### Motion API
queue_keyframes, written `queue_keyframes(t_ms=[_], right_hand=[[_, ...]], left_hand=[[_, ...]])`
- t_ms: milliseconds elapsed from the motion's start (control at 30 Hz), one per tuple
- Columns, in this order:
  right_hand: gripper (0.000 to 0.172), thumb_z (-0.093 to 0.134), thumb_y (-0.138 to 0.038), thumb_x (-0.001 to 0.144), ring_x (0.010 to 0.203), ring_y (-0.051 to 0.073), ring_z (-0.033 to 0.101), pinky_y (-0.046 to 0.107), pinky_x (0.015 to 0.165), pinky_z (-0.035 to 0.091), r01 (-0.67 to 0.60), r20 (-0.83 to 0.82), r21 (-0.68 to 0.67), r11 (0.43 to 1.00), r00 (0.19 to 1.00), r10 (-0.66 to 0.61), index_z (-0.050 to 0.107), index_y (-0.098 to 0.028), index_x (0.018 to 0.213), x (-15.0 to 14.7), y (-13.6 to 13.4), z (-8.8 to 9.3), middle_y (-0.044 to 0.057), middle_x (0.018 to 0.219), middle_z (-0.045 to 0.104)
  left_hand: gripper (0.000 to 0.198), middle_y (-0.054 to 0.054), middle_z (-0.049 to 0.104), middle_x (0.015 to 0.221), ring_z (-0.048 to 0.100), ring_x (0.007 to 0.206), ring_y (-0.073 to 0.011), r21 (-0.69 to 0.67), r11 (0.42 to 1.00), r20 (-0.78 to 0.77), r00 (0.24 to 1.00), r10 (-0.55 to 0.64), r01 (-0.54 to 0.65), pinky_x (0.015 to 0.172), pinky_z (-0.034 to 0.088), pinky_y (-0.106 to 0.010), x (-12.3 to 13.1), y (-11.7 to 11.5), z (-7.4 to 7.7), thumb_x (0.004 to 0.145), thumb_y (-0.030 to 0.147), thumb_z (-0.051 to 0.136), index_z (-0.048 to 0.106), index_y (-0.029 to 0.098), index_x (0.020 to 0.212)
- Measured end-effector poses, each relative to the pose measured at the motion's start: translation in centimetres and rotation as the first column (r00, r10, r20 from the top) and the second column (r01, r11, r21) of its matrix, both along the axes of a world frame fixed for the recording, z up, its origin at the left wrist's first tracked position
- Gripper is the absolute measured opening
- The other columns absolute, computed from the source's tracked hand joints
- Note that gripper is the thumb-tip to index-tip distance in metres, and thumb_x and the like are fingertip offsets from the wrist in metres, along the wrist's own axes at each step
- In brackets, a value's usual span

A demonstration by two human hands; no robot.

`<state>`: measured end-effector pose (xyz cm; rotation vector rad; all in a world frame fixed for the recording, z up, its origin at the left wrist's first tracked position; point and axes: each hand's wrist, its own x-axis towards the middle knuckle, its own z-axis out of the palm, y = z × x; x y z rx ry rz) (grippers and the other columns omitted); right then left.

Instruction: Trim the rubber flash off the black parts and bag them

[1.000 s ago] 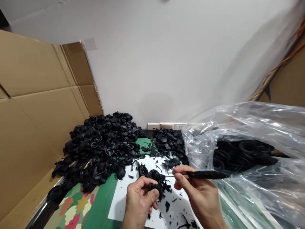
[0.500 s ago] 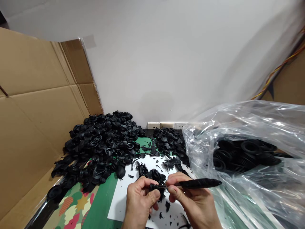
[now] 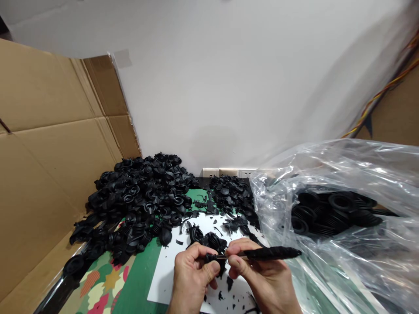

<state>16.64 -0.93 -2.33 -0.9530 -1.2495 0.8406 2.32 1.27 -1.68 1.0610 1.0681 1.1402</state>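
Between thumb and fingers, my left hand (image 3: 193, 274) pinches a small black rubber part (image 3: 211, 257), mostly covered by the fingers. My right hand (image 3: 262, 279) grips a slim tool with a black wrapped handle (image 3: 273, 253) and a thin metal shaft. The shaft points left and its end meets the rubber part; the exact tip is hidden. Just beyond the hands, black ribbed rubber pieces (image 3: 212, 240) lie on a white sheet (image 3: 163, 279). Small black scraps (image 3: 230, 283) are scattered over the sheet below my hands.
A large heap of black rubber parts (image 3: 144, 192) stands at left by a cardboard wall (image 3: 59, 157). A smaller pile of black trimmings (image 3: 232, 194) sits near the wall sockets (image 3: 211, 173). At right, a clear plastic bag (image 3: 327, 170) holds black ribbed parts (image 3: 337, 213).
My right hand and the tool have shifted slightly left, bringing the shaft further toward the rubber part. My left hand stays in place.
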Motion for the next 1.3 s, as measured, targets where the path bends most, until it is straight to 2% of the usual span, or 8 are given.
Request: queue_keyframes(t_ms=[133, 267, 333, 400, 500, 667, 900, 1300], right_hand=[[0.011, 0.056, -0.023, 0.085, 0.051, 0.014, 0.060, 0.023, 0.046, 0.048, 0.077, 0.235, 0.303, 0.950, 0.960, -0.153, 0.064, -0.021, 0.077, -0.8, -0.4, 0.7, 0.002, 0.065, 0.064], [0.023, 0.041, -0.013, 0.088, 0.058, 0.016, 0.062, 0.024, 0.049, 0.048, 0.072, 0.444, 0.647, 0.759, 0.775, -0.451, 0.063, -0.018, 0.082, 0.1, 0.8, 1.9, 0.008, 0.070, 0.065], [0.018, 0.046, -0.009, 0.085, 0.057, 0.016, 0.063, 0.023, 0.048, 0.049, 0.098, 0.490, 0.671, 0.735, 0.686, -0.538, 0.061, -0.018, 0.083, 1.1, 1.8, 2.3, 0.008, 0.070, 0.066], [0.013, 0.051, -0.010, 0.083, 0.055, 0.015, 0.062, 0.023, 0.046, 0.049, 0.199, 0.435, 0.623, 0.756, 0.715, -0.547, 0.060, -0.019, 0.079, 1.9, 2.5, 2.4, 0.006, 0.069, 0.066], [0.006, 0.057, -0.020, 0.082, 0.047, 0.013, 0.058, 0.023, 0.040, 0.048, 0.306, 0.298, 0.357, 0.883, 0.858, -0.418, 0.062, -0.020, 0.078, 2.0, 2.5, 2.4, 0.002, 0.066, 0.064], [0.013, 0.063, -0.032, 0.077, 0.042, 0.014, 0.056, 0.024, 0.040, 0.049, 0.216, 0.083, -0.020, 0.976, 0.973, -0.214, 0.067, -0.019, 0.078, 1.2, 0.8, 2.7, -0.003, 0.049, 0.058], [0.010, 0.068, -0.030, 0.073, 0.042, 0.011, 0.055, 0.025, 0.043, 0.049, 0.154, -0.024, -0.033, 0.988, 0.988, -0.154, 0.068, -0.020, 0.073, 0.3, -0.4, 2.5, 0.003, 0.072, 0.066], [0.013, 0.068, -0.033, 0.075, 0.044, 0.011, 0.056, 0.025, 0.041, 0.049, 0.120, -0.053, 0.000, 0.993, 0.991, -0.120, 0.068, -0.020, 0.076, -0.6, -0.5, 1.3, 0.003, 0.073, 0.063]], left_hand=[[0.010, 0.004, 0.051, 0.054, 0.045, 0.039, -0.0054, 0.003, 1.000, -0.016, 1.000, 0.011, -0.011, 0.035, 0.031, -0.016, 0.3, -0.2, 0.7, 0.058, 0.019, 0.077, 0.069, 0.014, 0.059], [0.010, 0.005, 0.049, 0.054, 0.045, 0.038, -0.0054, 0.088, 0.996, 0.000, 1.000, -0.010, 0.010, 0.035, 0.035, -0.016, 0.8, -0.6, 0.9, 0.054, 0.012, 0.077, 0.068, 0.015, 0.053], [0.008, 0.004, 0.052, 0.058, 0.048, 0.038, -0.0064, 0.133, 0.991, 0.023, 0.999, -0.023, 0.020, 0.035, 0.037, -0.017, 1.0, -0.7, 0.7, 0.054, 0.012, 0.077, 0.070, 0.015, 0.055], [0.008, 0.003, 0.053, 0.060, 0.049, 0.039, -0.0069, 0.125, 0.992, 0.066, 0.998, -0.016, 0.007, 0.036, 0.039, -0.018, 0.9, -0.6, 0.4, 0.056, 0.018, 0.078, 0.071, 0.015, 0.060], [0.022, 0.003, 0.053, 0.057, 0.049, 0.039, -0.0076, 0.054, 0.998, 0.104, 0.994, -0.028, 0.023, 0.035, 0.037, -0.018, 0.5, -0.3, 0.1, 0.056, 0.030, 0.080, 0.071, 0.013, 0.066], [0.034, 0.001, 0.056, 0.047, 0.049, 0.035, -0.0071, -0.046, 0.998, 0.095, 0.995, -0.032, 0.036, 0.032, 0.025, -0.014, 0.2, -0.3, 0.1, 0.055, 0.041, 0.081, 0.069, 0.012, 0.070], [0.035, 0.001, 0.057, 0.047, 0.050, 0.035, -0.0077, -0.077, 0.997, 0.110, 0.994, -0.011, 0.019, 0.033, 0.023, -0.016, 0.4, -0.5, 0.3, 0.054, 0.043, 0.081, 0.069, 0.013, 0.067], [0.031, 0.002, 0.057, 0.046, 0.050, 0.038, -0.0089, -0.044, 0.999, 0.086, 0.996, 0.000, 0.004, 0.039, 0.033, -0.018, 0.4, -0.5, 0.4, 0.054, 0.041, 0.081, 0.068, 0.015, 0.064]])
